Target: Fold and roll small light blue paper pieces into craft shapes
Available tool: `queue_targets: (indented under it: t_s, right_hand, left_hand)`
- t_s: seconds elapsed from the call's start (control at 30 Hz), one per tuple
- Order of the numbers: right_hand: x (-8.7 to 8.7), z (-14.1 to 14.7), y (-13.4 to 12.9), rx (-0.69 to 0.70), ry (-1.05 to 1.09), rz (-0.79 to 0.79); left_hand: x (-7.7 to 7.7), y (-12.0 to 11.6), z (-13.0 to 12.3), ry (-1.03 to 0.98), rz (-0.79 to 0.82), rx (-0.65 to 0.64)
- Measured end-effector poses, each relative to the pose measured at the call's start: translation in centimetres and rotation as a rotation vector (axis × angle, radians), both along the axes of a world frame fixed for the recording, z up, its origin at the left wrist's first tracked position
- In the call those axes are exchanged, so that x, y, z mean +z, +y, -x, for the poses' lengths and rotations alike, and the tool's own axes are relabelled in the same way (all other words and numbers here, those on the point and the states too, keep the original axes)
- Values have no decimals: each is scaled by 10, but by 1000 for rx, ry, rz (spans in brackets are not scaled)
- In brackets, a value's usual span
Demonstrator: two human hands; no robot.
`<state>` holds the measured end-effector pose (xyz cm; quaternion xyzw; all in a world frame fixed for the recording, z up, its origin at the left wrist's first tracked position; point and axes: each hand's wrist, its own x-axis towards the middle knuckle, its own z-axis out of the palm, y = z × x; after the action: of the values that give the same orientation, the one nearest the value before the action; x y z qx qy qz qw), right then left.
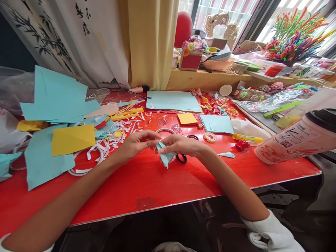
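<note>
A small folded piece of light-blue paper (166, 160) is held above the red table, its pointed end hanging down. My right hand (182, 145) pinches it between thumb and fingers. At the paper's upper left edge, the fingers of my left hand (139, 143) are pinched together, nearly touching the right fingertips; their exact hold is partly hidden. Just behind and beside my right hand lie scissors with black handles (182, 159), mostly covered by that hand. A roll of tape (210, 137) rests to the right, near a stack of light-blue paper (217, 124) and yellow square paper (187, 119).
Left on the red table (118, 196) are large blue sheets (49, 164), a yellow sheet (73, 140) and white paper scraps (105, 148). To the right stand a tilted-looking drink cup (286, 140) and a yellow glue stick (247, 138). A crowded windowsill runs behind.
</note>
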<state>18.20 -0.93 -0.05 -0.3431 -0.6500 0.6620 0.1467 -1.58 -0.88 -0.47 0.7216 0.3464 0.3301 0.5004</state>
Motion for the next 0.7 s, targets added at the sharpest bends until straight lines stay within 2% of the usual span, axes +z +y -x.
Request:
queue_targets:
  t_s: [0.23, 0.5, 0.7]
  right_hand:
    - [7, -2, -3, 54, 38, 10]
    - [-8, 7, -1, -87, -81, -215]
    - [-10, 9, -1, -74, -92, -252]
  left_hand:
    - [-3, -2, -1, -25, -50, 73]
    - [-10, 7, 0, 84, 28, 100]
    - [-12, 8, 1, 153, -46, 122]
